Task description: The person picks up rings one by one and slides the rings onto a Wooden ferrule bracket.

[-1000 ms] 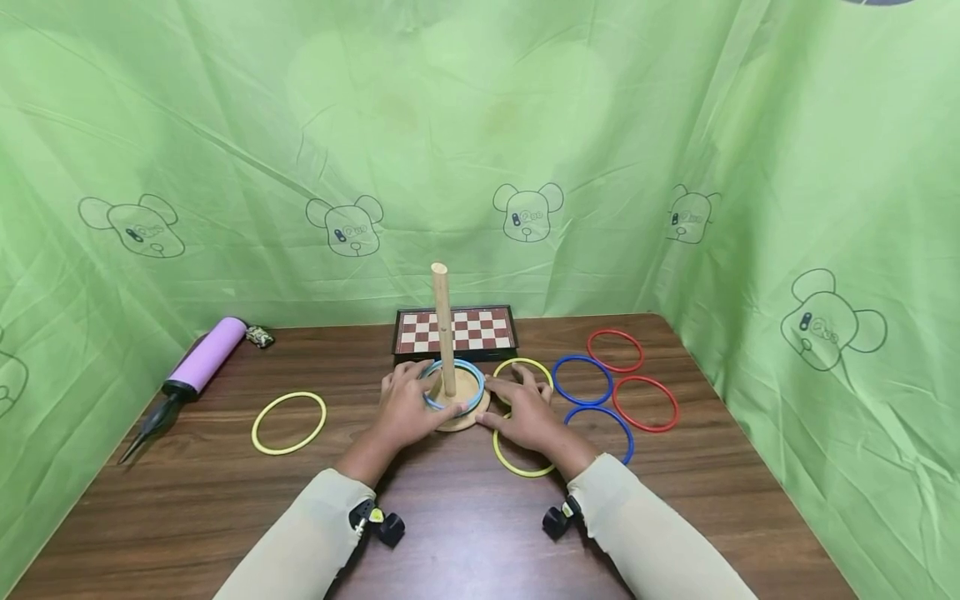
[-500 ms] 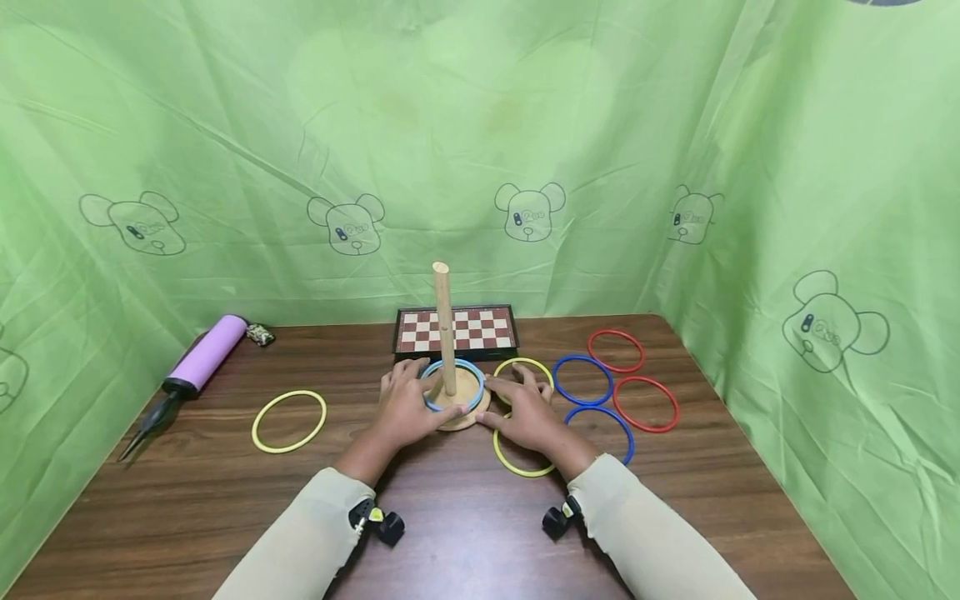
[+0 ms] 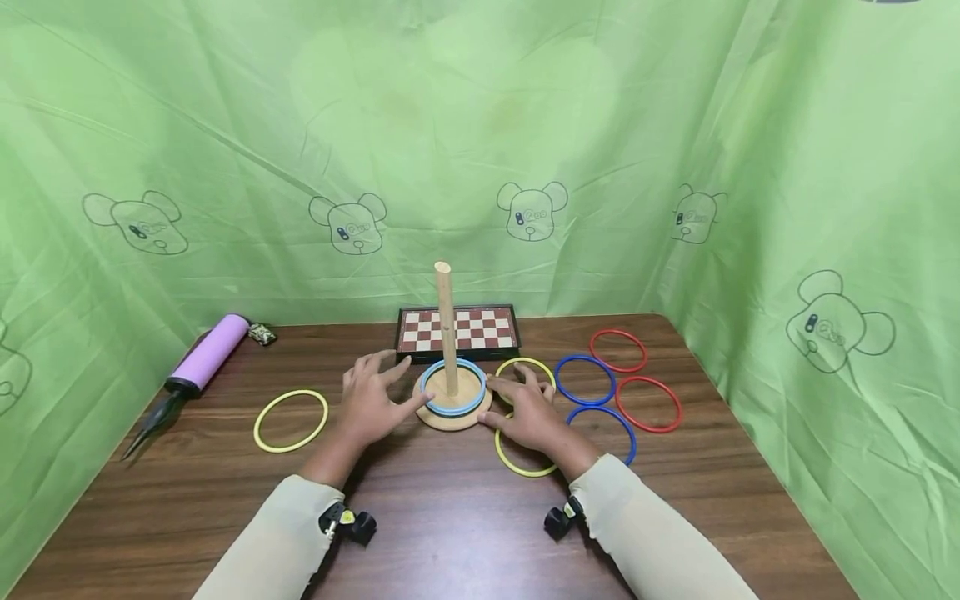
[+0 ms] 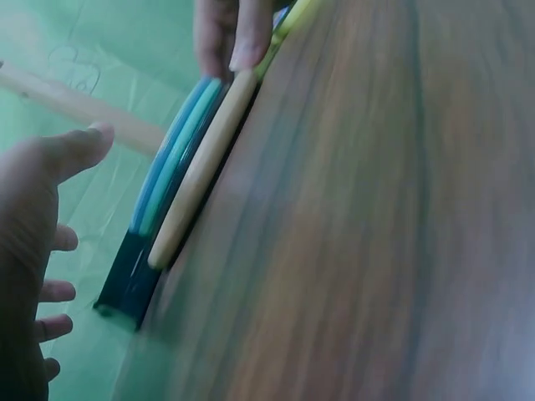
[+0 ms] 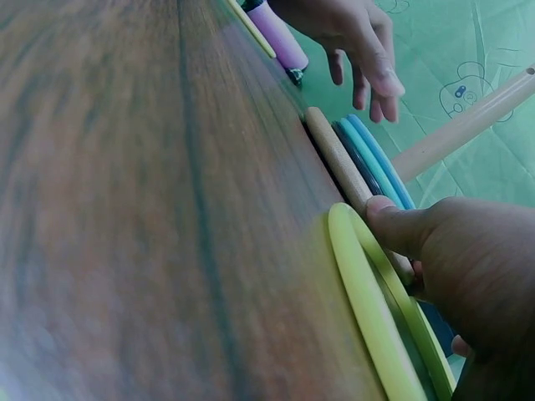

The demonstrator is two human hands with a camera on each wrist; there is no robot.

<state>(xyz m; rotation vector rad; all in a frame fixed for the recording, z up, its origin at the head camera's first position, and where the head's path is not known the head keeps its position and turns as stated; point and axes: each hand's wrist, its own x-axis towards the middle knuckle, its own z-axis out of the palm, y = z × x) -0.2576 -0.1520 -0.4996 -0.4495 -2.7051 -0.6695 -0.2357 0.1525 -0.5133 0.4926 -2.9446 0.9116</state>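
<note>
Evidently light, stiff and thin, the blue rings [image 3: 452,388] lie stacked on the wooden base [image 3: 453,412] around the upright peg [image 3: 446,325], best pinched at the rim, while the left hand [image 3: 370,402] hovers spread beside them and the right hand [image 3: 529,412] rests flat, thumb touching the base.

even, bright light in the head view, soft shadows (edges slightly bowed); both wrist views smeared with blur.

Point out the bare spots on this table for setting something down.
Bare wood lies between the two sleeves, and between the lone yellow ring and the left hand. It is crowded right of the peg base: the right hand rests among yellow, blue and red rings.
</note>
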